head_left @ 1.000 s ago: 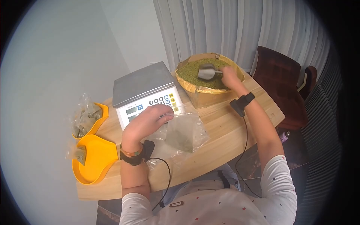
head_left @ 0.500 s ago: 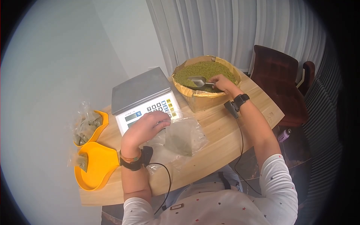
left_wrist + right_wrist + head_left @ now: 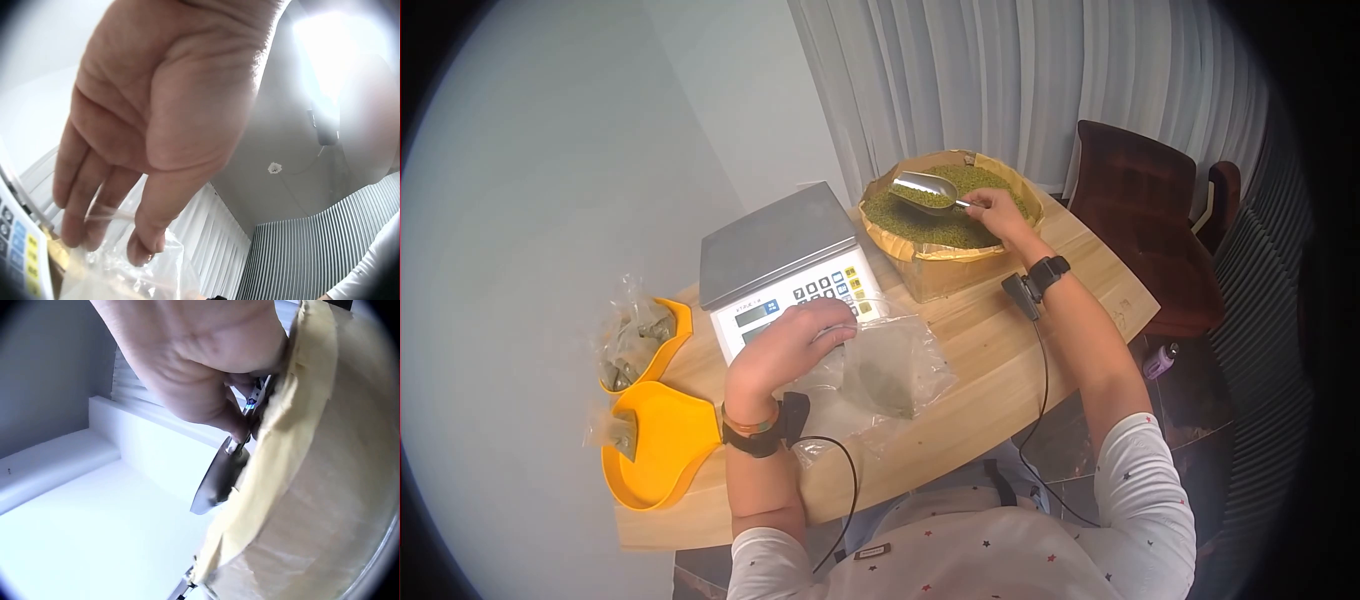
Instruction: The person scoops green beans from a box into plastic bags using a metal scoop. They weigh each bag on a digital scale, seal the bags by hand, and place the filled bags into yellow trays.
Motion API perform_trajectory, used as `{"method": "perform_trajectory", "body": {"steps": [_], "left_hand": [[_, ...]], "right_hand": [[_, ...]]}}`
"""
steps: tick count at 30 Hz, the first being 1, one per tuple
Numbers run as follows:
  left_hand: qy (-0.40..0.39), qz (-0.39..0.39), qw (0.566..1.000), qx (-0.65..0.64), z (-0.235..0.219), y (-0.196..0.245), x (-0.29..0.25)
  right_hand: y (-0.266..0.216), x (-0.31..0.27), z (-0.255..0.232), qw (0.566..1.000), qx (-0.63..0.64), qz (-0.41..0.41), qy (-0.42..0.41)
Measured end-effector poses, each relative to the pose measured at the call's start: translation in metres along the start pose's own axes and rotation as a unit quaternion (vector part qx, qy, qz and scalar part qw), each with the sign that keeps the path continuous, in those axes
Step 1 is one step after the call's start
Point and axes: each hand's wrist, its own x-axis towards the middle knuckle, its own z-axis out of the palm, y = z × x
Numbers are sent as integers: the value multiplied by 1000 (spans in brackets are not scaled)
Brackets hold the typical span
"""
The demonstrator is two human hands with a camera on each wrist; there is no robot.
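My right hand (image 3: pixel 1002 216) grips the handle of a metal scoop (image 3: pixel 940 187), which holds small green grains above the grain heap (image 3: pixel 945 225). The heap fills a cardboard box (image 3: pixel 935 277) with a yellow-taped rim. In the right wrist view, the fingers close round the scoop's handle just beside that rim. With thumb and fingertips, my left hand (image 3: pixel 795 340) pinches the mouth of a clear plastic bag (image 3: pixel 890 365) in front of the scale. A little greenish content shows low in the bag. From the left wrist, the thumb (image 3: pixel 153 219) and fingers straddle the bag's film.
A digital scale (image 3: pixel 780 245) with a grey platform stands left of the box. At the table's left are two yellow trays (image 3: pixel 675 410) with filled clear bags (image 3: pixel 635 345). A dark red chair (image 3: pixel 1145 230) stands beyond the right edge; black cables trail from both wrists.
The scoop has dipped into the grains and come up loaded, its bowl now raised toward the back left. My left hand stays on the bag with little movement.
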Motion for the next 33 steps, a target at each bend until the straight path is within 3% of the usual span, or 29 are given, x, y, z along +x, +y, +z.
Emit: {"method": "perform_trajectory", "body": {"steps": [4, 8, 10, 16, 18, 22, 24, 28, 32, 33], "left_hand": [[3, -10, 1000, -4, 1, -1, -1], [5, 6, 1000, -9, 3, -7, 0], [-1, 5, 1000, -4, 2, -5, 0], [1, 2, 1000, -9, 3, -5, 0], [1, 0, 1000, -11, 4, -5, 0], [2, -2, 1000, -21, 4, -3, 0], [-2, -6, 1000, -22, 3, -2, 1], [-2, -4, 1000, -20, 2, 1, 0], [7, -9, 1000, -17, 3, 2, -1], [8, -9, 1000, -17, 3, 1, -1]], "right_hand": [[-45, -20, -16, 998, 19, -15, -52], [-76, -30, -41, 983, 19, -30, -183], [-94, -39, -45, 980, -3, -33, -198], [-131, -65, -38, 946, -89, -129, -285], [-141, -72, -34, 912, -154, -228, -304], [-165, -96, -21, 893, -205, -273, -294], [-175, -110, -15, 853, -307, -332, -259], [-186, -128, -8, 823, -347, -405, -197], [-188, -120, -14, 832, -345, -388, -194], [-186, -115, -16, 860, -323, -344, -194]]}}
